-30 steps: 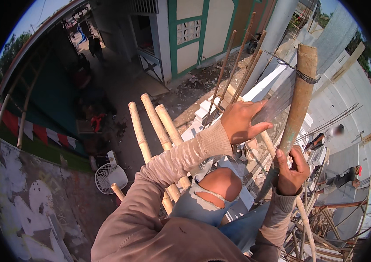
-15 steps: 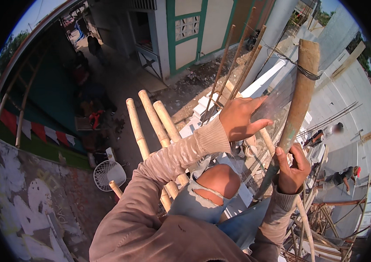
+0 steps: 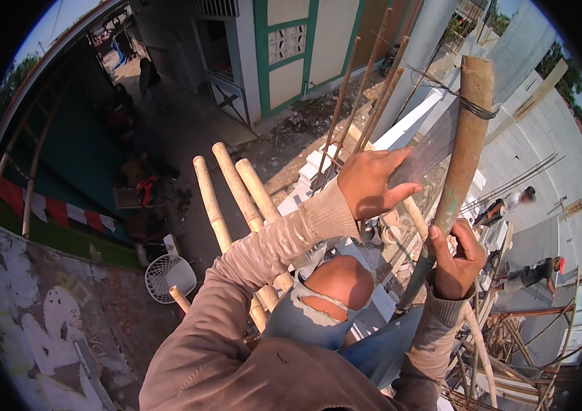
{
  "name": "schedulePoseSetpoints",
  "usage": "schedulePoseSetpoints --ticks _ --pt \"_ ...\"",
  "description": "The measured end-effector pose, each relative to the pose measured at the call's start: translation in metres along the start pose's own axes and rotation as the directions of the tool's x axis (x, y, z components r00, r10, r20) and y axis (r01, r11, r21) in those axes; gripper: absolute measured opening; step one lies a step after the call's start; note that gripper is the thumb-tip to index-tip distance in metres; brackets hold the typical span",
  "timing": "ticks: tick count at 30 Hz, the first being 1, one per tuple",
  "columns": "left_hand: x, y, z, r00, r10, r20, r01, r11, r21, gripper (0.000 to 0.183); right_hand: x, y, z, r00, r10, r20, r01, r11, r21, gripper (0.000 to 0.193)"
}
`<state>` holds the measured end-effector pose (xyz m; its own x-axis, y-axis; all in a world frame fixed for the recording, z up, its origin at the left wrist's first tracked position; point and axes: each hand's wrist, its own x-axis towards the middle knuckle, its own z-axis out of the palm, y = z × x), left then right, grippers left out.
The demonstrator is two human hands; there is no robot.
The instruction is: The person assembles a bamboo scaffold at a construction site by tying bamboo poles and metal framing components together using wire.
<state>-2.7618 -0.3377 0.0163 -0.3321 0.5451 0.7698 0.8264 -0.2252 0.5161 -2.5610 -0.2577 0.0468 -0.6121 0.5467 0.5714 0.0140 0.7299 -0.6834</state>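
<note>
A thick brown bamboo pole (image 3: pixel 466 137) leans up on my right, with dark wire (image 3: pixel 476 108) wound round it near its top. My right hand (image 3: pixel 457 259) is closed on the lower part of this pole, its thumb along the near side. My left hand (image 3: pixel 375 183) is held out left of the pole, apart from it, thumb and forefinger stretched and spread. Its other fingers are partly hidden, and I see nothing held in it. My bent knee (image 3: pixel 339 281) shows through torn jeans below the hands.
Several pale bamboo poles (image 3: pixel 212 205) rise left of my knee. Rusty steel bars (image 3: pixel 356 96) stand beyond my left hand. Far below are a white chair (image 3: pixel 170 278), bamboo scaffolding and a pale block wall (image 3: pixel 544 157). Two people (image 3: pixel 534 277) are down at the right.
The view has shifted slightly. Both my hands keep nearly the same pose, the right one still on the bamboo pole. A person far below at the right has changed posture a little.
</note>
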Motion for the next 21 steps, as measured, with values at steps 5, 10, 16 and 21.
schedulePoseSetpoints --ticks 5,10,16,21 --pt "-0.001 -0.003 0.002 1.000 -0.028 0.004 0.028 0.999 0.023 0.058 -0.001 0.003 0.003 1.000 0.008 -0.016 -0.008 1.000 0.028 0.015" --pt "0.000 -0.003 0.001 0.998 -0.054 0.040 0.055 0.998 -0.028 0.059 -0.001 0.003 0.003 1.000 0.008 -0.006 -0.008 1.000 0.026 0.015" --pt "0.002 0.005 -0.006 0.998 -0.060 0.006 0.061 0.997 -0.050 0.059 -0.003 0.006 0.001 0.994 0.109 0.004 -0.109 0.989 0.102 0.016" --pt "0.001 0.011 -0.008 0.994 -0.091 -0.055 0.084 0.990 -0.115 0.058 -0.005 0.006 0.004 0.990 0.136 -0.044 -0.127 0.978 0.167 0.017"
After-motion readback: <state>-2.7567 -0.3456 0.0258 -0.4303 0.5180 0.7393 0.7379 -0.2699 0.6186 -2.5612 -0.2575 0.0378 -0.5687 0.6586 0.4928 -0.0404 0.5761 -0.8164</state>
